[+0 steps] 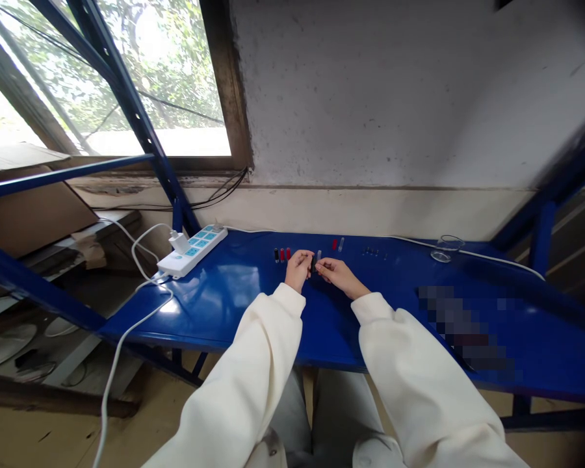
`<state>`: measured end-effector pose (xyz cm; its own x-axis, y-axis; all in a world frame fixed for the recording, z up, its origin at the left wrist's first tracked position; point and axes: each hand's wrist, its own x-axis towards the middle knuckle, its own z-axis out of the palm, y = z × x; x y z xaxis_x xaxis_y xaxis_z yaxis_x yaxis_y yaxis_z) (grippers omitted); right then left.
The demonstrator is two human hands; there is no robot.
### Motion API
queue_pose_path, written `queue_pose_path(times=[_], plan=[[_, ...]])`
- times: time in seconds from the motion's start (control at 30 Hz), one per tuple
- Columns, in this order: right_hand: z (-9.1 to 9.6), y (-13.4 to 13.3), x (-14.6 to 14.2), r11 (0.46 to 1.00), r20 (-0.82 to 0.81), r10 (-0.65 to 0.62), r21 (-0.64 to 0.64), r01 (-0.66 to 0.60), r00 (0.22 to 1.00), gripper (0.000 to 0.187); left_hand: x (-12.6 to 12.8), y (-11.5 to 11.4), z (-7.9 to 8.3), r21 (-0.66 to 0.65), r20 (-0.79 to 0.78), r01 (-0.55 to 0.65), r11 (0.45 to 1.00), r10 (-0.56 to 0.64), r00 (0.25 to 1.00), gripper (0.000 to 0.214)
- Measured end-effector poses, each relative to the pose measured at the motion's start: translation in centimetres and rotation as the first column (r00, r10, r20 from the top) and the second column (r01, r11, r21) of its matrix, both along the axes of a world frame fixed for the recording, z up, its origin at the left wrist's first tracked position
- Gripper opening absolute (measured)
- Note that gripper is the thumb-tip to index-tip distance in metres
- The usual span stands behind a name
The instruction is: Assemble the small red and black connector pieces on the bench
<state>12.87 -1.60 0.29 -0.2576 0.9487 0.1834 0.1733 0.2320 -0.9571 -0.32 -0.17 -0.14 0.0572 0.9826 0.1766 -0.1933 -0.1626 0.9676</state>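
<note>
My left hand (299, 268) is closed in a pinch around a small black tube (313, 265), held upright just above the table. From the other side, the fingertips of my right hand (337, 274) are pinched together against the same tube. Fingers cover part of it, so its details are hard to make out. Just behind the hands stands a clear tube (319, 255). Left of them, a black tube (275, 255) and two red tubes (282, 255) with clear lower ends stand in a row. Farther back are another red tube (335, 244) and a clear tube (341, 244).
Several tiny clear pieces (369, 251) lie on the blue table (214, 292), right of the hands. A glass dish (447, 248) sits at the back right, near a white cable (497, 259). At the left is a white power strip (194, 251). A blurred dark object (468, 331) lies right.
</note>
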Motion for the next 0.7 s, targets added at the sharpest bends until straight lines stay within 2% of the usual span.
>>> queue_pose_path(times=[0.27, 0.47, 0.57, 0.7], plan=[[0.7, -0.3, -0.4, 1.000, -0.004, -0.028, -0.015, 0.028, 1.000, 0.035, -0.1, 0.3, -0.8, 0.158, -0.120, -0.070, 0.985, 0.089, 0.989, 0.011], [-0.1, 0.6, 0.4, 0.999, 0.003, -0.048, 0.022, 0.047, 0.999, 0.028, -0.1, 0.5, -1.0, 0.202, -0.162, -0.109, 0.973, 0.143, 0.976, 0.017], [-0.7, 2.2, 2.0, 0.983, 0.113, -0.175, 0.074, 0.167, 0.978, 0.023, 0.0, 0.6, -1.1, 0.189, -0.151, -0.111, 0.976, 0.141, 0.978, 0.021], [-1.1, 4.5, 4.2, 0.911, 0.317, -0.413, 0.150, 0.385, 0.854, 0.016, 0.2, 0.4, -1.1, 0.154, -0.172, -0.087, 0.984, 0.113, 0.978, 0.021]])
